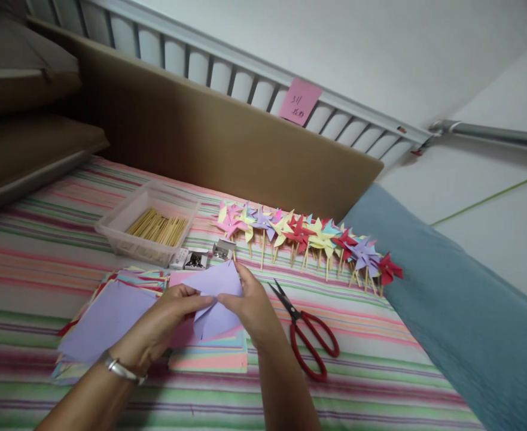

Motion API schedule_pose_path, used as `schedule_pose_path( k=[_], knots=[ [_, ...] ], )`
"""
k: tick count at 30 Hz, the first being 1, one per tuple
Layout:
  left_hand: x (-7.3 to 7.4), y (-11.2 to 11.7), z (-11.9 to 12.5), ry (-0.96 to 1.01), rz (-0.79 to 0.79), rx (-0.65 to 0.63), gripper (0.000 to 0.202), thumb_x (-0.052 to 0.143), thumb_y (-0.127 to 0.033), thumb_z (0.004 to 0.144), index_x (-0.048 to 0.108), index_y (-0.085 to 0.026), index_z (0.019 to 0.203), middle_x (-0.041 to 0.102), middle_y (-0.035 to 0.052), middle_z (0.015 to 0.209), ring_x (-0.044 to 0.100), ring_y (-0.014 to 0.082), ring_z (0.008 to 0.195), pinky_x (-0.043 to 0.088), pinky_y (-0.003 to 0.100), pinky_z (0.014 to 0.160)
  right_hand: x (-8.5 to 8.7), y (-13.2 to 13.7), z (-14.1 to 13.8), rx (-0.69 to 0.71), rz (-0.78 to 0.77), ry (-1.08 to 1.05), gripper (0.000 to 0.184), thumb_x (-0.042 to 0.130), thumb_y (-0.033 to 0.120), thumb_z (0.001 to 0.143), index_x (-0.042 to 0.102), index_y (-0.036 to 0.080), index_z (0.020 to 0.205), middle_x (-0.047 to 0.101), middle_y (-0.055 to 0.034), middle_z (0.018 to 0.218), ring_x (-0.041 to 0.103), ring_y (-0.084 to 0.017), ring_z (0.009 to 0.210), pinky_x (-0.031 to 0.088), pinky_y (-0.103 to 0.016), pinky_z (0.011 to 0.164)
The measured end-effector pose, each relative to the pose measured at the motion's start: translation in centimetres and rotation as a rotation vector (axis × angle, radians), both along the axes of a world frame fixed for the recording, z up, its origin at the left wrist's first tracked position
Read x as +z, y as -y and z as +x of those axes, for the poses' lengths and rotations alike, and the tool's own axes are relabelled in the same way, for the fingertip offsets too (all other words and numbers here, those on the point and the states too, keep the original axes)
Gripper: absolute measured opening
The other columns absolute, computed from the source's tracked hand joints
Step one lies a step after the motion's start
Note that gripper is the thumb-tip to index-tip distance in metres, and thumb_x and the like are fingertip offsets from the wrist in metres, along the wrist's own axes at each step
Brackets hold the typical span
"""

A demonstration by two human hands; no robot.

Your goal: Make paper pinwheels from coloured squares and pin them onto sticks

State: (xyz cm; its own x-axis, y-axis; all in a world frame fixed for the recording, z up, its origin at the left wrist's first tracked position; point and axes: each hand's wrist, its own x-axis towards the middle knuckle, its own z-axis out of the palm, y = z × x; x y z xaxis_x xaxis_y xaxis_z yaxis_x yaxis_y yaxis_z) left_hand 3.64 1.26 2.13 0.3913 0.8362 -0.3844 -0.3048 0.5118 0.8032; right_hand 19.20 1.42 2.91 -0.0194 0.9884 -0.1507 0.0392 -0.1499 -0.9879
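Note:
A cut lilac paper square (216,293) is held just above the striped bed sheet, its flaps partly folded toward the middle. My left hand (164,320), with a metal bracelet at the wrist, pinches its left side near the centre. My right hand (249,305) pinches the right side, fingers closed on a flap. Below the paper lie two stacks of coloured paper squares, one topped with lilac (106,317), the other (209,359) showing pink and green.
Red-handled scissors (308,335) lie open just right of my right hand. A clear tray of wooden sticks (151,224) and small boxes of pins (195,258) sit behind the paper. A row of finished paper pinwheels (308,236) lines the cardboard backboard (209,143). A blue cloth (460,323) covers the right.

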Motion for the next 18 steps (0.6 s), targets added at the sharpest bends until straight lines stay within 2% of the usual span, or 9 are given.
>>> schedule_pose_path(
  k=[6, 12, 15, 18],
  knots=[
    [-1.04, -0.1, 0.07, -0.074, -0.003, 0.123, 0.03, 0.078, -0.03, 0.055, 0.052, -0.016, 0.051, 0.055, -0.0034, 0.048, 0.049, 0.0107, 0.047, 0.037, 0.023, 0.052, 0.16, -0.03, -0.36, -0.015, -0.008, 0.003, 0.07, 0.067, 0.016, 0.058, 0.048, 0.019, 0.125, 0.068, -0.0047, 0.1, 0.064, -0.021, 0.081, 0.052, -0.03, 0.067],
    [-1.18, -0.14, 0.23, -0.114, 0.009, 0.117, 0.029, 0.077, -0.032, 0.055, 0.054, -0.015, 0.053, 0.056, -0.0025, 0.049, 0.05, 0.0115, 0.047, 0.037, 0.024, 0.052, 0.2, 0.03, -0.5, 0.001, 0.002, -0.001, 0.066, 0.066, 0.014, 0.059, 0.05, 0.02, 0.123, 0.068, -0.0043, 0.099, 0.065, -0.022, 0.083, 0.052, -0.031, 0.069],
    [-1.21, -0.17, 0.37, -0.12, 0.007, 0.167, 0.029, 0.077, -0.031, 0.053, 0.052, -0.017, 0.053, 0.055, -0.0038, 0.048, 0.049, 0.0113, 0.046, 0.036, 0.024, 0.05, 0.28, 0.09, -0.7, 0.006, 0.002, -0.02, 0.065, 0.066, 0.015, 0.06, 0.05, 0.02, 0.122, 0.068, -0.0046, 0.098, 0.064, -0.021, 0.082, 0.052, -0.031, 0.068],
    [-0.82, -0.49, -0.03, -0.101, 0.015, 0.215, 0.027, 0.077, -0.028, 0.053, 0.052, -0.017, 0.053, 0.055, -0.0043, 0.049, 0.049, 0.0109, 0.046, 0.036, 0.023, 0.05, 0.61, 0.24, -0.85, 0.013, 0.02, 0.005, 0.061, 0.063, 0.019, 0.067, 0.047, 0.019, 0.126, 0.068, -0.0041, 0.091, 0.065, -0.02, 0.077, 0.052, -0.031, 0.065]
  ],
)
